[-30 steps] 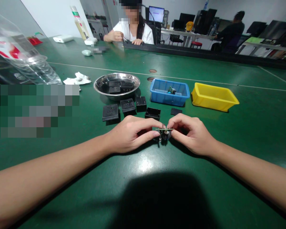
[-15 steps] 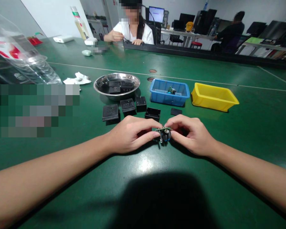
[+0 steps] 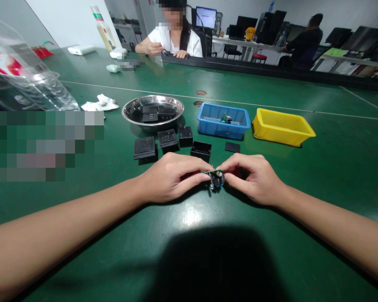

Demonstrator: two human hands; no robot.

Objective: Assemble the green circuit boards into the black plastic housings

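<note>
Between my two hands is a small green circuit board (image 3: 214, 172) with dark round parts and metal pins on its underside. My left hand (image 3: 173, 178) pinches its left edge between thumb and forefinger. On the opposite edge, my right hand (image 3: 252, 178) grips it the same way. Just beyond the fingers stands an open black plastic case (image 3: 201, 150). A flat black cover (image 3: 232, 147) lies on the table past my right hand. Left of the open case are closed-looking black boxes, one large (image 3: 145, 148), one beside it (image 3: 168, 139) and a smaller one (image 3: 185, 136).
A steel bowl (image 3: 127, 118) holds several black cases. Beside it are a blue bin (image 3: 223, 131) with circuit boards inside and a yellow bin (image 3: 280, 133). Crumpled tissue (image 3: 101, 103) and a large plastic bottle (image 3: 34, 79) are at left. A person (image 3: 176, 40) sits across the green table.
The circuit board has turned slightly between my fingers and shifted a little to the left. Both hands keep hold of it.
</note>
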